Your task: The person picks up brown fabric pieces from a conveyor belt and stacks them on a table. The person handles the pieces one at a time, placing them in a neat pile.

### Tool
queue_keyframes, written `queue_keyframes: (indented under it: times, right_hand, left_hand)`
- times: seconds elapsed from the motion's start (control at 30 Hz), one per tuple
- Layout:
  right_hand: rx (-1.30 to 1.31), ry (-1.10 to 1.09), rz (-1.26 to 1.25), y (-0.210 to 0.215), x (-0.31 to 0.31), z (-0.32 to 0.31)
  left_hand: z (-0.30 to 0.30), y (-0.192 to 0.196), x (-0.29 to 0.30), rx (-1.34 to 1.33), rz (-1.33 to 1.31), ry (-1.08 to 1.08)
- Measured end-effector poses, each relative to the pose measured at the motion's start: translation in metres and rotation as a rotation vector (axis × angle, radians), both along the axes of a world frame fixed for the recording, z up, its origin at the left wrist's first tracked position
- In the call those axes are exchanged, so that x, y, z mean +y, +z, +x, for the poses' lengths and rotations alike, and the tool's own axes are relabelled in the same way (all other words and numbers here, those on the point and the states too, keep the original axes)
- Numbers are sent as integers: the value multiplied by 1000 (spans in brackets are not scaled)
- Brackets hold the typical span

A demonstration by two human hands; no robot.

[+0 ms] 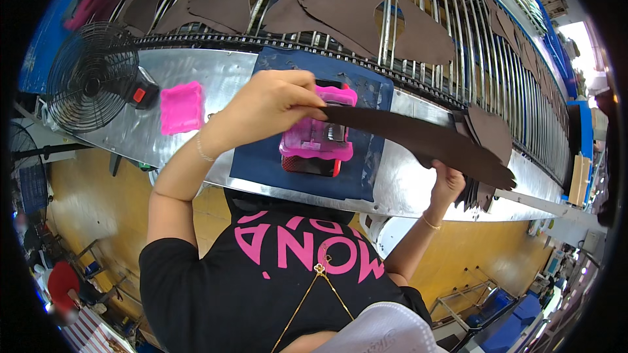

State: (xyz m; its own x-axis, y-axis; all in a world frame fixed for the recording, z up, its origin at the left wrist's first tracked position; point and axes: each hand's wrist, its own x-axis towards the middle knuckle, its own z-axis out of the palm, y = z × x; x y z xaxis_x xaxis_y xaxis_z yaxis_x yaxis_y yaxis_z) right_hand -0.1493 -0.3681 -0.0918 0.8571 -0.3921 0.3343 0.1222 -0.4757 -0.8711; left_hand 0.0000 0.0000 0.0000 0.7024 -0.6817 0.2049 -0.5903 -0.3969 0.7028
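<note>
Held at its left tip by my left hand (278,103), a long dark brown flat piece (418,134), like leather or sheet material, stretches across to the right. My right hand (449,186) grips its lower edge near the other end, thumb and fingers closed. Below the piece's left end stands a pink, black and red device (314,138) with what looks like a roller in its middle; my left hand partly covers it. The device rests on a dark blue mat (261,167). Beyond my right hand, a stack of similar brown pieces (490,127) lies partly behind the held one.
A bright pink tray (182,108) lies on the metal table (226,65) left of the mat. Further left is a black wire fan (93,85). Along the far side runs a metal-rod conveyor (412,0) carrying several brown pieces (347,6).
</note>
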Motion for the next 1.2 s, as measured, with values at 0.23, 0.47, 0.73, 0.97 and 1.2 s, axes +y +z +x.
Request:
queue_keyframes:
  times: [0.23, 0.47, 0.73, 0.97, 1.2]
  right_hand:
    - [-123, -248, 70, 85, -37, -2]
    - [10, -334, -103, 89, -137, 81]
    - [171, -250, 202, -20, -203, 210]
    - [434, -280, -199, -67, -209, 242]
    - [374, -839, -709, 18, -178, 147]
  left_hand:
    - [10, 5, -60, -169, 50, -99]
    - [25, 45, -13, -24, -117, 247]
    - [15, 20, 51, 86, -122, 554]
    - [11, 13, 69, 117, -81, 605]
    - [17, 7, 69, 149, -148, 565]
